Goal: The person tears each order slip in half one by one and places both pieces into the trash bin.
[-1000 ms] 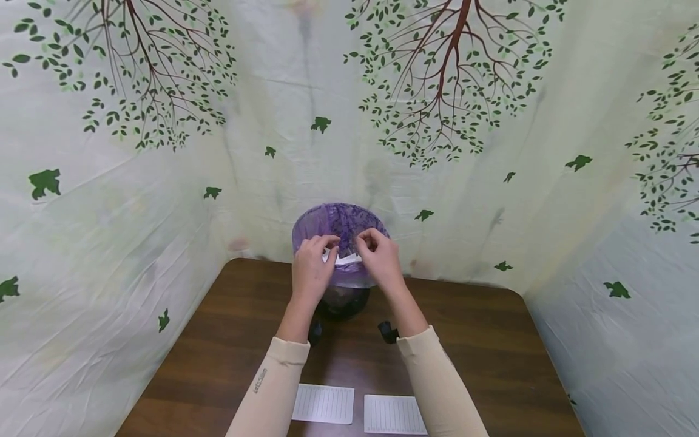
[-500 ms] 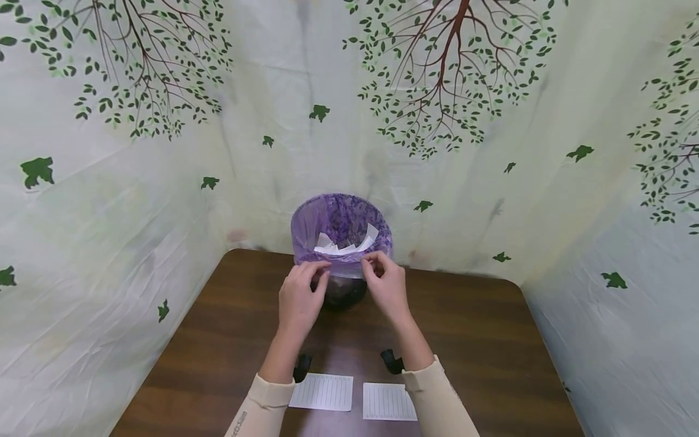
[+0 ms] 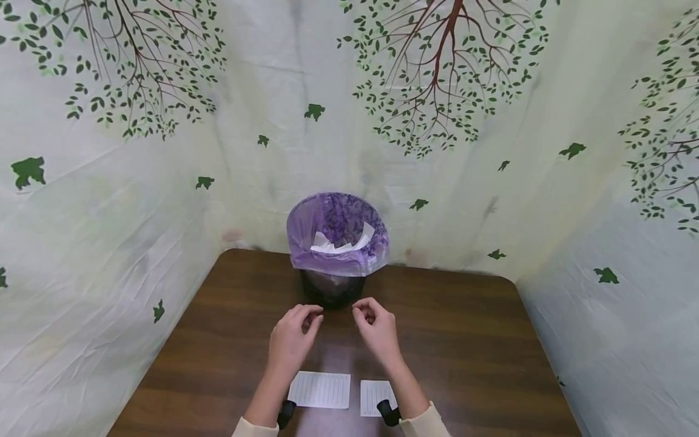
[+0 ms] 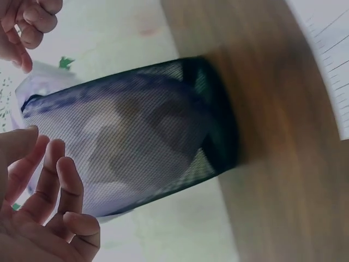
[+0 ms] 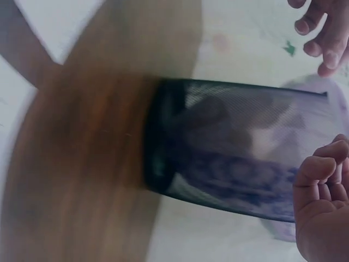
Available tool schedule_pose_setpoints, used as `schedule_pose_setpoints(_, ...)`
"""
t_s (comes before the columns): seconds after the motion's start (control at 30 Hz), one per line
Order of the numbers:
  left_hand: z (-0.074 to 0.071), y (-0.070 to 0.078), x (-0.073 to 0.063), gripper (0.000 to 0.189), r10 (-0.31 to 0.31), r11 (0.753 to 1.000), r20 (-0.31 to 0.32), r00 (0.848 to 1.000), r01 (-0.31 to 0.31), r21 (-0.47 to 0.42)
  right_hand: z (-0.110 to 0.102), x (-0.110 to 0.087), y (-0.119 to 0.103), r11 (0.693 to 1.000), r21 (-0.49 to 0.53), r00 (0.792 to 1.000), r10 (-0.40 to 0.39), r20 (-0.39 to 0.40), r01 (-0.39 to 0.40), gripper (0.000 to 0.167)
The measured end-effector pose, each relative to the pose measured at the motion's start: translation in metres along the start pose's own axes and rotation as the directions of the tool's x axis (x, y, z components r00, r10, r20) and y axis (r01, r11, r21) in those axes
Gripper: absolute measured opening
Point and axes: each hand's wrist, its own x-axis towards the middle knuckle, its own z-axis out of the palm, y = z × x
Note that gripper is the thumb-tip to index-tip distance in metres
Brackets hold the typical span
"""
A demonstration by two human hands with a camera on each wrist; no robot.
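A dark mesh wastebasket [image 3: 334,290] stands at the back of the table. Over its rim is folded a purple plastic bag [image 3: 335,264], with white paper scraps [image 3: 340,248] visible inside. My left hand [image 3: 289,343] hovers in front of the basket, its fingers loosely bent and nothing between them. Opposite it, my right hand [image 3: 379,334] also floats with relaxed, bent fingers and holds nothing visible. Both hands are apart from the basket. In the left wrist view, the mesh side [image 4: 125,136] shows pale pieces through it.
Two white lined sheets [image 3: 319,389] lie side by side near the front of the brown wooden table [image 3: 453,340]. A pale cloth with printed trees and leaves [image 3: 246,182] surrounds the table. Small black devices [image 3: 388,413] sit at the wrists.
Both hands were over the basket's opening and have drawn back toward the front of the table. The paper scraps inside have come into fuller view.
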Motion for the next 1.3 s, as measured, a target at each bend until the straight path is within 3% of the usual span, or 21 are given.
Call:
schedule_pose_setpoints(0.3, 0.010, -0.011, -0.036, 0.016, -0.113, 0.994, 0.138, 0.984, 0.113, 0.008, 0.017, -0.037, 0.026, 0.995, -0.010, 0.993, 0.098, 0.067, -0.098, 0.008)
schedule_pose_setpoints(0.5, 0.016, -0.021, -0.063, 0.017, -0.141, 0.990, 0.169, 0.976, 0.135, 0.043, 0.030, -0.055, 0.038, 0.988, -0.052, 0.983, 0.149, 0.111, -0.144, 0.005)
schedule_pose_setpoints(0.67, 0.023, -0.028, -0.079, 0.020, -0.152, 0.987, 0.187, 0.971, 0.139, 0.081, 0.039, -0.069, 0.049, 0.985, -0.083, 0.974, 0.164, 0.154, -0.153, 0.012)
schedule_pose_setpoints(0.83, 0.031, -0.034, -0.092, 0.024, -0.185, 0.977, 0.202, 0.962, 0.158, 0.141, 0.048, -0.082, 0.062, 0.981, -0.137, 0.965, 0.165, 0.204, -0.139, 0.022)
schedule_pose_setpoints(1.17, 0.040, -0.041, -0.106, 0.030, -0.269, 0.954, 0.266, 0.926, 0.219, 0.204, 0.060, -0.097, 0.078, 0.969, -0.230, 0.960, 0.151, 0.236, -0.096, 0.031)
schedule_pose_setpoints(1.3, 0.041, -0.042, -0.109, 0.032, -0.264, 0.955, 0.275, 0.924, 0.212, 0.205, 0.062, -0.098, 0.079, 0.961, -0.258, 0.956, 0.161, 0.244, -0.097, 0.033)
